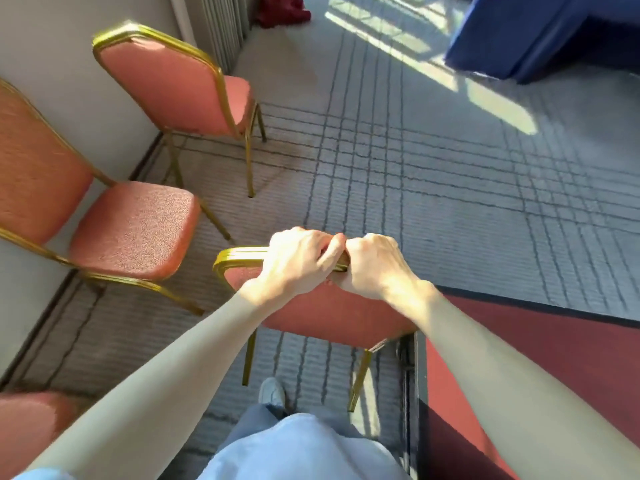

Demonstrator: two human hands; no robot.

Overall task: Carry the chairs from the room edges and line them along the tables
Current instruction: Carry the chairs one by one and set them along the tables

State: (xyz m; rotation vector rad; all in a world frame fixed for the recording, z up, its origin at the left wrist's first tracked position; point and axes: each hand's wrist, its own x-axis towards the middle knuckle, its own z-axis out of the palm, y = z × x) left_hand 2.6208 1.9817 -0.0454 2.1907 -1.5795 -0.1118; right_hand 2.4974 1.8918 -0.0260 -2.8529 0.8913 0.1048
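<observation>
hands (pixel 300 263) (pixel 372 265) gripping chair (pixel 332 313) backrest, side by side

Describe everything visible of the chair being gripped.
The held chair has a shiny gold metal frame and salmon-red fabric padding. It is seen from behind and above, directly in front of the person. The left hand and right hand grip the backrest's top rail side by side, fingers curled over it. Two thin gold legs show below, over the grey carpet; whether they touch it cannot be told. Its seat is hidden.
</observation>
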